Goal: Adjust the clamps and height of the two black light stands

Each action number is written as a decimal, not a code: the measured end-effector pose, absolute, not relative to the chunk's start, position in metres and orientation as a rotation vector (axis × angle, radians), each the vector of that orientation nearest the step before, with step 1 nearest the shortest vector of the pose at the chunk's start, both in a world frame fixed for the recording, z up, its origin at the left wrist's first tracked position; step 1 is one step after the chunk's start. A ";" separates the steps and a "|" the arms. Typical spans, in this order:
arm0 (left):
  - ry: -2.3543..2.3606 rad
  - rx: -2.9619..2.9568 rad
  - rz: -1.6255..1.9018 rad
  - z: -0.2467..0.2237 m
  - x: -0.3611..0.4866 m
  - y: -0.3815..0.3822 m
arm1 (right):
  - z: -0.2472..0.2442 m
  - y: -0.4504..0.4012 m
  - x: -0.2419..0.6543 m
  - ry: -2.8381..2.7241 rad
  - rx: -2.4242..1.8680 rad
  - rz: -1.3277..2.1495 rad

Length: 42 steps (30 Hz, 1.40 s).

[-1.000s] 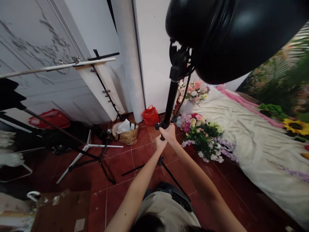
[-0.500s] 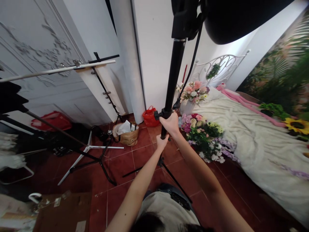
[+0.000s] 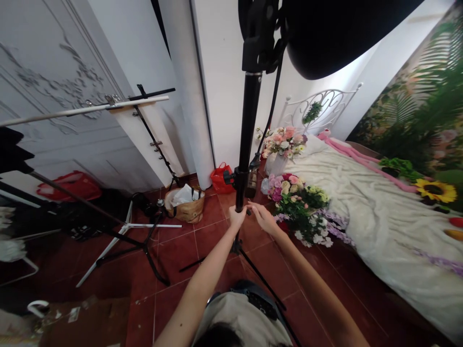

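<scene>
A black light stand [image 3: 249, 120] rises in front of me, with a large black lamp shade [image 3: 336, 33] on top and a cable hanging beside the pole. My left hand [image 3: 237, 218] is wrapped round the pole, below a collar with a clamp knob [image 3: 228, 177]. Just right of it, my right hand [image 3: 265, 219] has its fingers stretched toward the pole. Its fingertips are at a small dark lower knob [image 3: 248, 212], which shows beneath them; whether they touch it I cannot tell. The stand's legs [image 3: 262, 279] spread on the tiles below.
Artificial flowers [image 3: 296, 202] stand right of the pole, beside a bed with a cream blanket [image 3: 365, 202]. Behind are a red bag [image 3: 222, 178] and a woven basket [image 3: 188, 209]. More stands [image 3: 144, 241] fill the left floor, and a cardboard box [image 3: 90, 323] lies nearer.
My right hand has come off the upper collar and moved down to the lower knob. My left hand still grips the pole. The whole view has shifted slightly.
</scene>
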State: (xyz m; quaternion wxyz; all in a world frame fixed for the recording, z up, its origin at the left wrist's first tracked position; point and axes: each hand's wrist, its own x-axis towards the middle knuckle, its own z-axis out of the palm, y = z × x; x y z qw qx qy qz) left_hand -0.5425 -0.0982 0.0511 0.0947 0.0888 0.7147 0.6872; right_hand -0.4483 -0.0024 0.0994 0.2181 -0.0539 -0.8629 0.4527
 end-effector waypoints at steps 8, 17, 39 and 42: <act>2.145 0.310 2.008 0.049 -0.542 -0.099 | 0.037 -0.013 -0.454 -2.396 -0.185 1.264; 2.161 0.279 1.984 0.046 -0.543 -0.098 | 0.035 -0.012 -0.480 -2.343 -0.461 1.326; 2.169 0.308 2.039 0.047 -0.540 -0.098 | 0.018 -0.005 -0.457 -2.200 -0.445 1.820; 2.167 0.330 2.046 0.048 -0.540 -0.099 | 0.016 -0.007 -0.465 -2.146 -0.530 1.730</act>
